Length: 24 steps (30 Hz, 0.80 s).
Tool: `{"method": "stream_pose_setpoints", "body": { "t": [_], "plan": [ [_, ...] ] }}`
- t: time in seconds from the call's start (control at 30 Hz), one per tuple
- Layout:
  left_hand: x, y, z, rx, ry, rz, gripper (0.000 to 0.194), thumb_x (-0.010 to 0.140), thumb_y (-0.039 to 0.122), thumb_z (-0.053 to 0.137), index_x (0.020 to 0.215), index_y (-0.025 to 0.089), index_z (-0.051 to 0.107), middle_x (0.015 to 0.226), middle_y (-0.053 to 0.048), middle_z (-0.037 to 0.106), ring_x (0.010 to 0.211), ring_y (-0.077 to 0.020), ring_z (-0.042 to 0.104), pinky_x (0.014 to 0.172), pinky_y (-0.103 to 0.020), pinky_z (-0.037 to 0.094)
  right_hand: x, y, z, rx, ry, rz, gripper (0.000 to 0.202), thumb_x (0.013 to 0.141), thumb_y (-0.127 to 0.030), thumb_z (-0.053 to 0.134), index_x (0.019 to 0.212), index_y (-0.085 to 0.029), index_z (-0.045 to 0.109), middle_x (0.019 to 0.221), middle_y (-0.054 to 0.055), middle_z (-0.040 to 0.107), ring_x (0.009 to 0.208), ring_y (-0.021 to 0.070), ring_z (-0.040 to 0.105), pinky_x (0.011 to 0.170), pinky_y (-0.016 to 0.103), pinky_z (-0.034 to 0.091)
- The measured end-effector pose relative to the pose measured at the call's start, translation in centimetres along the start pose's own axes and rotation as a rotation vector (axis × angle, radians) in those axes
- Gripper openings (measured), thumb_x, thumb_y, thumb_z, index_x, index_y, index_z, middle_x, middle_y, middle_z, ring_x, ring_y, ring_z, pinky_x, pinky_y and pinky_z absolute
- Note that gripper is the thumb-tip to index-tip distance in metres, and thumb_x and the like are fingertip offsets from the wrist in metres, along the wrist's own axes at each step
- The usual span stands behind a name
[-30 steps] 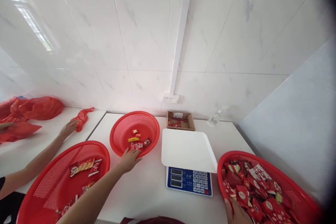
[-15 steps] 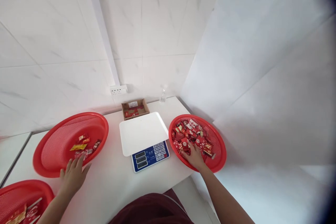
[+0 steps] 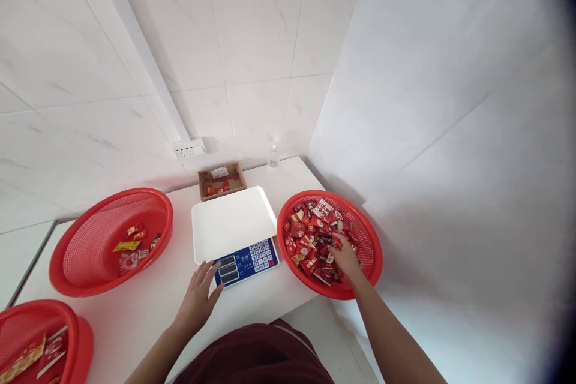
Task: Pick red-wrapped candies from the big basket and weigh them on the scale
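Observation:
My right hand (image 3: 346, 257) reaches into the right red plastic basket (image 3: 377, 240), which holds a heap of small wrapped candies (image 3: 310, 246). Its fingers are bent around a red-wrapped candy (image 3: 337, 241), partly hidden by the hand. At the front left corner of the digital scale (image 3: 252, 264), my left hand (image 3: 198, 297) hovers with fingers spread, holding nothing. On the scale lies a white weighing tray (image 3: 234, 222) with nothing on it. The scale's blue panel has dark displays and a keypad.
Another red basket (image 3: 85, 252) at left holds a few candies (image 3: 128, 246). A third red basket (image 3: 81, 336), cut off at lower left, contains larger packets (image 3: 54, 354). Behind the scale sit a cardboard box (image 3: 222, 183) and a clear plastic bottle (image 3: 273, 157). Walls (image 3: 261, 114) border the table.
My left hand has moved right, from the left basket's rim to the scale. My right hand has moved deeper into the candies, its fingers now curled. The view has shifted slightly.

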<state>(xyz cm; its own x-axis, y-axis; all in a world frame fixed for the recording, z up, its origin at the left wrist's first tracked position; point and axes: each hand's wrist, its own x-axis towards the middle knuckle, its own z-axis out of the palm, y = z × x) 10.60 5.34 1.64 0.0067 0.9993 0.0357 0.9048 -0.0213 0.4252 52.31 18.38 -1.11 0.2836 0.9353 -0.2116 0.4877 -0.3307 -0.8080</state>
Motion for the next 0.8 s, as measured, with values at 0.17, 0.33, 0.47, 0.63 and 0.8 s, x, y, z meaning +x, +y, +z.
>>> {"method": "stream_pose_setpoints", "body": {
  "t": [0.17,0.33,0.47,0.63,0.8],
  "plan": [
    [-0.4,1.3,0.4,-0.053,-0.005,-0.006,0.043,0.088,0.04,0.044,0.124,0.021,0.055,0.131,-0.012,0.057,0.127,-0.0292,0.047,0.1,-0.05,0.044,0.6,0.9,-2.9,0.122,0.176,0.046,0.054,0.073,-0.042,0.054,0.121,-0.018,0.054,0.117,0.011,0.063,0.1,0.0233,0.062,0.085,0.036,0.049],
    [-0.2,2.7,1.0,-0.061,-0.022,0.022,0.042,0.088,0.04,0.044,0.123,0.022,0.057,0.131,-0.011,0.057,0.126,-0.0287,0.048,0.101,-0.05,0.044,0.6,1.3,-2.5,-0.094,0.051,-0.109,0.051,0.075,-0.039,0.049,0.121,-0.019,0.056,0.124,0.011,0.06,0.114,0.025,0.055,0.098,0.041,0.042],
    [0.3,3.4,1.0,-0.046,-0.033,0.063,0.041,0.087,0.04,0.046,0.122,0.024,0.058,0.131,-0.009,0.057,0.127,-0.0294,0.048,0.1,-0.049,0.045,1.1,0.4,-0.5,-0.357,0.014,-0.238,0.055,0.079,-0.04,0.047,0.127,-0.016,0.052,0.136,0.015,0.049,0.127,0.0281,0.043,0.104,0.044,0.036],
    [0.8,3.8,0.6,-0.03,-0.035,0.094,0.039,0.086,0.039,0.048,0.121,0.027,0.06,0.131,-0.008,0.058,0.126,-0.0293,0.049,0.101,-0.048,0.045,3.3,-2.4,1.7,-0.618,-0.036,-0.198,0.061,0.082,-0.037,0.049,0.141,-0.022,0.037,0.152,0.011,0.026,0.141,0.0328,0.017,0.108,0.052,0.026],
    [0.5,3.5,0.4,-0.026,-0.045,0.086,0.039,0.085,0.039,0.049,0.121,0.028,0.06,0.131,-0.007,0.058,0.124,-0.029,0.051,0.101,-0.048,0.046,2.9,-3.3,3.0,-0.711,-0.1,-0.185,0.06,0.085,-0.03,0.045,0.143,-0.018,0.033,0.153,0.016,0.024,0.139,0.0353,0.023,0.107,0.053,0.025]
  ]
}}
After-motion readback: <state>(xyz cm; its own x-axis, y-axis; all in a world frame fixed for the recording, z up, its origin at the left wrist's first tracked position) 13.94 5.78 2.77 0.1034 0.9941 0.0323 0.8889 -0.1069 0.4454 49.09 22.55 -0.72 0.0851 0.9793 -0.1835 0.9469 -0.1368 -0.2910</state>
